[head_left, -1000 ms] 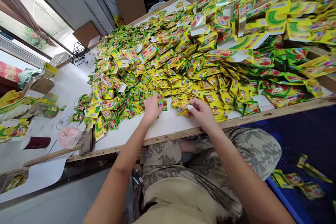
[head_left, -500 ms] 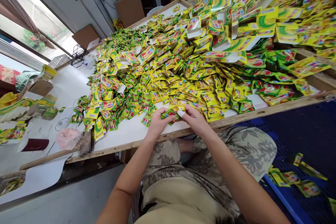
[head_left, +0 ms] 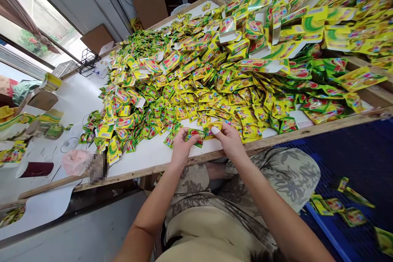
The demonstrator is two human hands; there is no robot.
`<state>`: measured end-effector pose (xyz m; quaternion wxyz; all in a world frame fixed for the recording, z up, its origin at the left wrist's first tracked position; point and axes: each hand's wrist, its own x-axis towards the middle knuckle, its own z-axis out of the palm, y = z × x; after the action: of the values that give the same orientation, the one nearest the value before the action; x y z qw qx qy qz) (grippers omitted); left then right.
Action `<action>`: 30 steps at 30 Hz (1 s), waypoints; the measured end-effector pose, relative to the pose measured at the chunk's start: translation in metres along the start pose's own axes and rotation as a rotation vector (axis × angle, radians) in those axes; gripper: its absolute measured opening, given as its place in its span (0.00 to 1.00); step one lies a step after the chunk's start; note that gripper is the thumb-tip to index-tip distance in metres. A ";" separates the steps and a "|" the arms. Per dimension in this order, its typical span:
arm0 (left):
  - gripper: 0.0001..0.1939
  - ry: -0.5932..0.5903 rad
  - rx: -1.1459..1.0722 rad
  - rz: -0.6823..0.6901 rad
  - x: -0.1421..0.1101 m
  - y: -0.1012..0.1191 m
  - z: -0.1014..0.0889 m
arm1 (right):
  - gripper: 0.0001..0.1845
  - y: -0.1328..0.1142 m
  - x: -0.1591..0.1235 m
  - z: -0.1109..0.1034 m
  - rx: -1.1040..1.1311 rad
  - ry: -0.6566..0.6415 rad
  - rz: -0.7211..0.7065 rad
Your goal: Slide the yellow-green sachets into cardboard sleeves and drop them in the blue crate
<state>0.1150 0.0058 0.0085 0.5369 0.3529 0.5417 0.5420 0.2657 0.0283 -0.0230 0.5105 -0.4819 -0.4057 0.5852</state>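
My left hand (head_left: 181, 145) is closed on a small green packet (head_left: 195, 136) with a red picture on it, pinched between thumb and fingers. My right hand (head_left: 229, 138) pinches a yellow packet (head_left: 210, 130); a white covering shows on its thumb. Both packets are held side by side just above the table's near edge. In front of my hands lies a large heap of loose yellow packets (head_left: 211, 100). Green packets (head_left: 159, 116) are mixed in towards the left.
Yellow cardboard boxes (head_left: 229, 28) lie on the heap. A wooden rim (head_left: 147, 174) edges the white table (head_left: 153, 157). At the left are a pink bag (head_left: 73, 161) and a black wire rack (head_left: 87, 62). A blue crate (head_left: 331, 235) holding several packets stands low at the right.
My hands have moved slightly apart. The green and yellow packets, earlier overlapping between my fingers, now show separately, one in each hand. The view has shifted a little.
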 end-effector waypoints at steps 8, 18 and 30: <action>0.22 0.110 -0.219 -0.027 0.003 -0.014 0.017 | 0.18 0.005 -0.008 0.019 0.058 -0.034 0.008; 0.20 0.139 -0.218 0.019 -0.006 -0.016 0.028 | 0.18 0.008 -0.015 0.029 0.063 -0.025 -0.076; 0.25 0.058 -0.373 -0.250 -0.012 -0.003 0.020 | 0.13 -0.023 -0.017 0.009 -0.345 -0.228 -0.159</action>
<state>0.1365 -0.0023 0.0113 0.6398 0.1621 0.4870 0.5721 0.2621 0.0152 0.0032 0.4159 -0.4594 -0.5918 0.5155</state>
